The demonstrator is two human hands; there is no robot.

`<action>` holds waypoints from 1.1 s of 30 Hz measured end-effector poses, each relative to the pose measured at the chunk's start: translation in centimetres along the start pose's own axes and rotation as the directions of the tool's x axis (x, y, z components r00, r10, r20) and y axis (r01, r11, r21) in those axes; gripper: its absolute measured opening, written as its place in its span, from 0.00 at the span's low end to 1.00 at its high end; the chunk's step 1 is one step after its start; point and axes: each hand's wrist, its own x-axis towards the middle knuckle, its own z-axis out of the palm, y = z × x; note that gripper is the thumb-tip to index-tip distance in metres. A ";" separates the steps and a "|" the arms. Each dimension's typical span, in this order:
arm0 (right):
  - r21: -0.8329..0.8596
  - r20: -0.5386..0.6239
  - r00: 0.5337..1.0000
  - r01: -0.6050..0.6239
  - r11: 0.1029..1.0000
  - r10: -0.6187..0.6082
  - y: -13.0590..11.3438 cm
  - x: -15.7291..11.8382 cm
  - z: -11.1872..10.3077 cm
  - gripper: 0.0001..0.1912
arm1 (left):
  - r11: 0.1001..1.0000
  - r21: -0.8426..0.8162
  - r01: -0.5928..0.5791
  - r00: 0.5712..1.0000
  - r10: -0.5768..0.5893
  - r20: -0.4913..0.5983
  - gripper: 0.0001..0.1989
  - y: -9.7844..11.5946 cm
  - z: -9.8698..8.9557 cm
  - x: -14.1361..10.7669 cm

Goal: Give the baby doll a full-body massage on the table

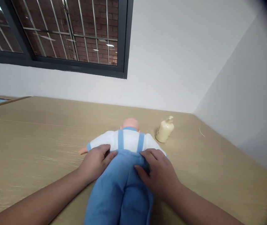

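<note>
A baby doll [120, 175] lies face down on the wooden table, its bald head pointing away from me. It wears a white top with blue straps and blue trousers. At the left side of the waistband, my left hand [98, 161] is closed on the doll, thumb resting on the blue cloth. My right hand [160, 170] grips the right side of the waist, with fingers and thumb curled over the trousers. The doll's right forearm is mostly hidden behind my right hand, and its feet fall outside the view.
A cream pump bottle [165, 130] stands beyond the doll's right shoulder. Farther right, a thin pale string [201, 132] lies on the wooden table [42, 125]. White walls meet at the back right corner, and a dark-framed window [77, 34] with metal bars is at upper left.
</note>
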 end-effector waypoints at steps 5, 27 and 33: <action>0.089 -0.107 0.979 0.184 0.979 -0.175 0.2 -0.1 0.3 0.18 | 0.995 -0.054 -0.083 0.996 0.085 0.022 0.18 0.8 0.5 -0.3; 0.227 0.015 0.957 0.280 0.933 -0.291 -2.2 -1.7 0.7 0.05 | 0.767 0.167 -0.620 0.760 0.640 -0.116 0.14 2.7 0.7 -3.6; 0.241 0.183 0.941 0.239 0.941 -0.286 -1.3 -0.8 1.4 0.07 | 0.818 0.091 -0.568 0.821 0.571 -0.015 0.07 2.9 1.3 -3.0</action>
